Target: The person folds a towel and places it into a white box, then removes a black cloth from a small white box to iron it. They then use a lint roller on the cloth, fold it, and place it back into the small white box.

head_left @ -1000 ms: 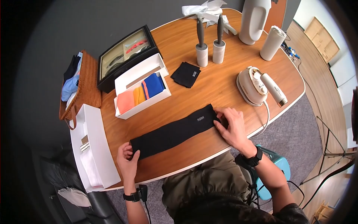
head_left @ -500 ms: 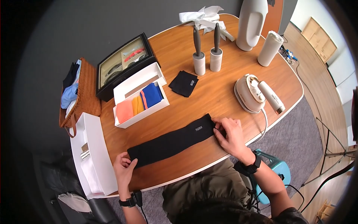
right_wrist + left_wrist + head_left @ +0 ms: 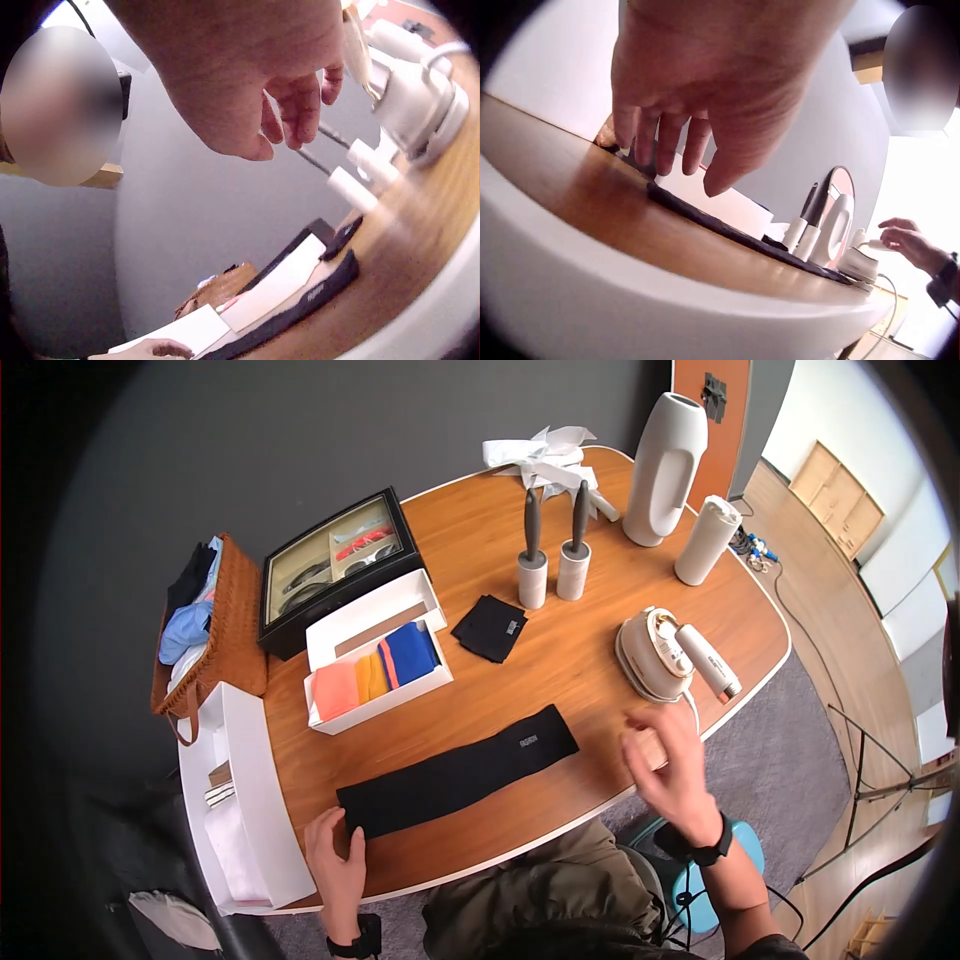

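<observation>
A long flat black cloth band (image 3: 455, 775) with small pale lettering near its right end lies stretched across the table. At its left end is my left hand (image 3: 335, 860), thumb and fingers spread apart around the corner. In the left wrist view, the fingers (image 3: 667, 150) hang fairly straight, with nothing gripped between them. My right hand (image 3: 670, 765) hovers off the band's right end, close to the white handheld steamer (image 3: 655, 655) and its cord. Its fingers are loosely bent and hold nothing in the right wrist view. A folded black cloth (image 3: 490, 628) with similar lettering lies behind the band.
Behind the band stand a white box of coloured folded cloths (image 3: 380, 690) and a glass-topped case (image 3: 340, 565). Two lint rollers (image 3: 533, 578), a paper roll (image 3: 708, 540) and a tall white vase-like object (image 3: 665, 470) stand farther back. A white box (image 3: 285, 850) and wicker basket (image 3: 230, 620) line the left.
My right hand has let go of the band's right end and moved right and up toward the steamer. The left fingers have loosened at the left end. The head view has tilted up.
</observation>
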The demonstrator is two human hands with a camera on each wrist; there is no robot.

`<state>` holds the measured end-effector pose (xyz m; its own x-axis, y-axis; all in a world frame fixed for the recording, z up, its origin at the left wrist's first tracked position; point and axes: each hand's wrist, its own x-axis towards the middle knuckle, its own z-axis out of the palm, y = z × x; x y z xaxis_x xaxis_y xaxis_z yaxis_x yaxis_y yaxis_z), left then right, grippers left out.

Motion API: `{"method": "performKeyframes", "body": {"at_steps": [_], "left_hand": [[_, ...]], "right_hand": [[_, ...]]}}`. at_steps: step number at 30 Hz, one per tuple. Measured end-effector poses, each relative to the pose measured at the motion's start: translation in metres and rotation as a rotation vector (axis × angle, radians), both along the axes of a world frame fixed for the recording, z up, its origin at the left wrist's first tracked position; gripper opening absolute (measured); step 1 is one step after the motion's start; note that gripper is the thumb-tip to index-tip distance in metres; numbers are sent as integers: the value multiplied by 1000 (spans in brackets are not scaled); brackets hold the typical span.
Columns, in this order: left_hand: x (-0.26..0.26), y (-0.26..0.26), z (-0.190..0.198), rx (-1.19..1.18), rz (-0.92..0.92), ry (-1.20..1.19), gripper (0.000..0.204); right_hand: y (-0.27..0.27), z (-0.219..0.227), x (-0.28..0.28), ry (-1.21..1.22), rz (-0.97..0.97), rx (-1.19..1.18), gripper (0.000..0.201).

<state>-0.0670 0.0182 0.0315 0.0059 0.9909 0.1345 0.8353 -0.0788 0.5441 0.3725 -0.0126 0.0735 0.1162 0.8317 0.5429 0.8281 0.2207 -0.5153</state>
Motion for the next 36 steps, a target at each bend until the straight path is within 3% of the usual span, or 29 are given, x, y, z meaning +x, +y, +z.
{"method": "performKeyframes", "body": {"at_steps": [3, 5, 9, 11, 19, 27, 31, 36], "left_hand": [[21, -9, -4, 56, -113, 99, 40], [31, -7, 0, -6, -262, 164, 54], [53, -6, -6, -65, -314, 195, 68], [55, -6, -17, -114, -344, 325, 70], [53, -9, -17, -105, -349, 318, 72], [57, -18, -11, -148, -367, 313, 73], [57, -16, -10, -150, -364, 302, 73], [59, -17, -10, -163, -356, 317, 73]], "right_hand": [[-2, 26, 19, -79, -83, 101, 29], [-3, 27, 26, -76, -93, 124, 28], [-5, 21, 27, -63, -120, 143, 28], [-9, 16, 28, -186, -150, 166, 29], [-33, 23, 49, -428, -379, 278, 39], [-40, 23, 56, -321, -390, 4, 63], [-40, 15, 61, -101, -362, -53, 61], [-34, 21, 60, -93, -409, -45, 59]]}}
